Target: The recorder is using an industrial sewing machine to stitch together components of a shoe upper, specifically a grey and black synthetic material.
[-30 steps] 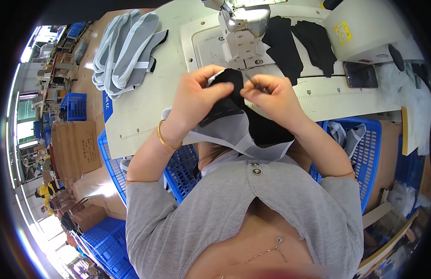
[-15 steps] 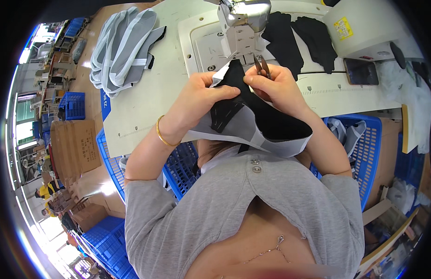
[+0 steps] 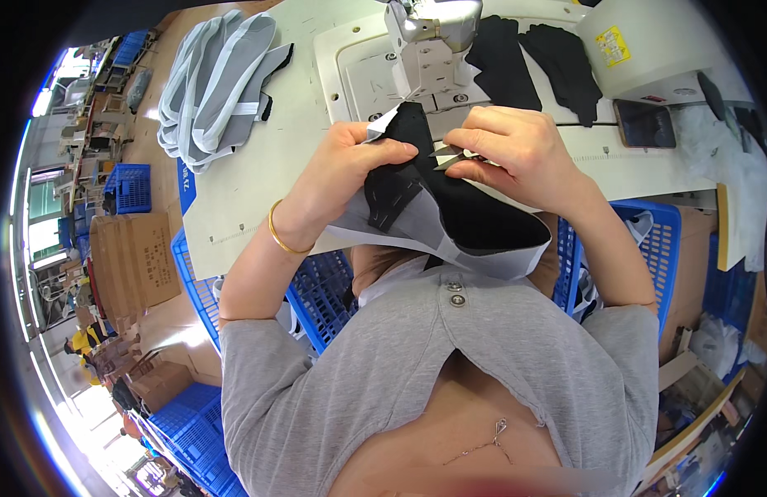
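My left hand (image 3: 350,170) pinches the upper edge of a black, grey and white fabric piece (image 3: 491,217), its thumb lying across the black part. The rest of the fabric hangs down toward my lap. In my right hand (image 3: 516,153) is a pair of thread snips (image 3: 451,157), blades pointing left with their tips at the fabric's black edge. The blades stand a little apart. Just beyond both hands is the head of a sewing machine (image 3: 433,58).
Grey-and-white fabric pieces (image 3: 214,91) lie on the sewing table (image 3: 259,186) at left. Black fabric pieces (image 3: 561,70) lie right of the machine, near a phone (image 3: 644,124). Blue baskets (image 3: 321,302) stand below the table edge, with cardboard boxes (image 3: 135,258) farther left.
My right hand has let go of the fabric edge and turned the snips from pointing up to pointing left at the fabric. My left hand has shifted slightly left, still holding the fabric.
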{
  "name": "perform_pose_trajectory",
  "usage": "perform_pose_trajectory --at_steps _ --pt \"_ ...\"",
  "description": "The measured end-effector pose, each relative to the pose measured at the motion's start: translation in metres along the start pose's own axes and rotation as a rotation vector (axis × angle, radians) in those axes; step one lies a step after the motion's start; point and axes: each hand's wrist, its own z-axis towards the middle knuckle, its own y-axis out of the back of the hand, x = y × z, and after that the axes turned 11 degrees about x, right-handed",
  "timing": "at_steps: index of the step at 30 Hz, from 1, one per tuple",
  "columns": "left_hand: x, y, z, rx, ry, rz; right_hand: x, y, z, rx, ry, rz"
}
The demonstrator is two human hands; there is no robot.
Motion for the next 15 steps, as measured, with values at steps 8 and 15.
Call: perform_pose_trajectory --at_steps 8,15 --pt "-0.002 0.0 0.008 0.079 0.037 -0.133 -0.009 0.0 0.005 0.058 0.161 0.133" --pt "0.006 0.003 0.015 0.125 0.04 -0.232 -0.01 -0.01 -0.001 0.052 0.144 0.279"
